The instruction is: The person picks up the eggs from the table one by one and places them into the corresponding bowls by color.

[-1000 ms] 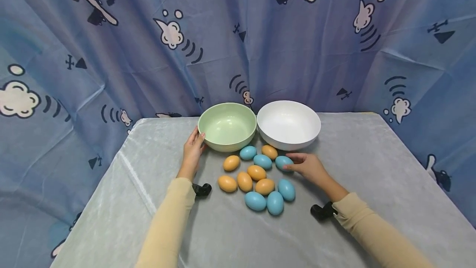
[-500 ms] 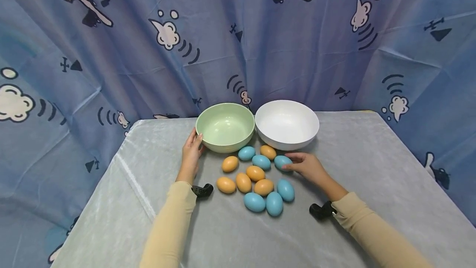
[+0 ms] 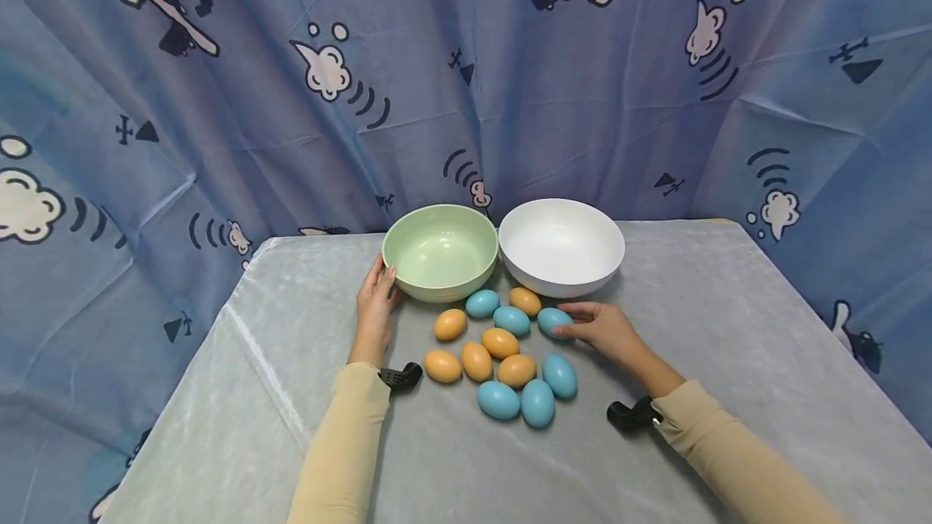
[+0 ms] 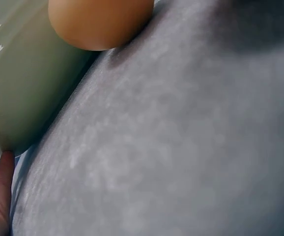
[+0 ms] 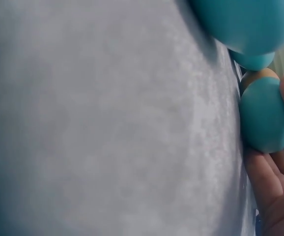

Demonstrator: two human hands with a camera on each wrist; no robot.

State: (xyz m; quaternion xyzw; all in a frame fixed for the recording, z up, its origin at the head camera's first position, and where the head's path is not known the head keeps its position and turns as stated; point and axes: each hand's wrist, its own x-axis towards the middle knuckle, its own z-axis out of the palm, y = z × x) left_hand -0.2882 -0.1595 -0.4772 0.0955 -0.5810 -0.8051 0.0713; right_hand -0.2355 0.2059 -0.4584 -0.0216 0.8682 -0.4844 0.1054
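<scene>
My left hand (image 3: 374,306) rests against the left outer side of a light green bowl (image 3: 440,285), its fingers fairly straight. The left wrist view shows fingertips (image 4: 4,162) touching the bowl's lower outer wall. With thumb and fingers, my right hand (image 3: 604,332) pinches a blue egg (image 3: 553,323) in front of the white bowl (image 3: 561,285). Close up in the right wrist view, that blue egg (image 5: 266,115) sits between thumb and fingers, low by the tabletop. Several more blue eggs (image 3: 498,400) and orange eggs (image 3: 476,361) lie in a loose group between the hands.
Both bowls stand side by side at the table's back edge, nearly touching. A grey cloth (image 3: 451,475) covers the table. Behind hangs a blue curtain (image 3: 466,39) with airplanes. An orange egg (image 4: 100,22) lies by the green bowl in the left wrist view.
The view shifts slightly. Both hands stay in their places, the left at the green bowl and the right at the same blue egg. Eggs and bowls keep their arrangement.
</scene>
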